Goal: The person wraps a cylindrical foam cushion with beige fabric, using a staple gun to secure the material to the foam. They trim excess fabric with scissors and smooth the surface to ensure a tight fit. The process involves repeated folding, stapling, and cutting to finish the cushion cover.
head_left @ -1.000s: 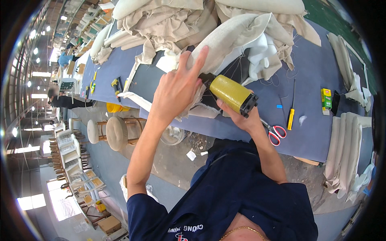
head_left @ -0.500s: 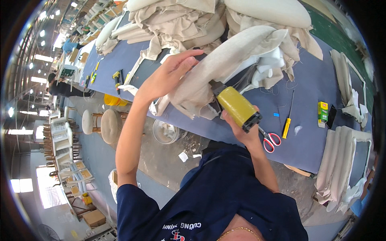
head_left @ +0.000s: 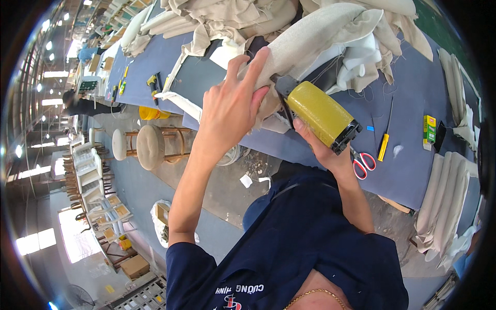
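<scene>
My right hand [head_left: 321, 147] is wrapped round a yellow staple gun [head_left: 325, 112], whose dark nose touches or nearly touches the edge of a cushion covered in beige fabric [head_left: 305, 41]. That cushion is tipped up on the blue-grey table, showing loose fabric and white padding [head_left: 358, 57] on its underside. At its left end is my left hand [head_left: 232, 98], fingers stretched and spread, the fingertips at the fabric; whether they press on it I cannot tell. Scissors with red and white handles [head_left: 364, 164] lie just right of my right wrist.
A yellow-handled screwdriver [head_left: 383, 146] and a green and yellow box [head_left: 429, 130] lie to the right. More cushions [head_left: 227, 20] are piled at the back, others stacked at the right edge [head_left: 447, 199]. A drill-like tool [head_left: 153, 85] lies left. Round stools [head_left: 151, 147] stand beyond the table.
My left hand has turned from lying sideways over the cushion's end to pointing at it with fingers spread. The staple gun stays at the cushion's edge; the whole view has shifted slightly.
</scene>
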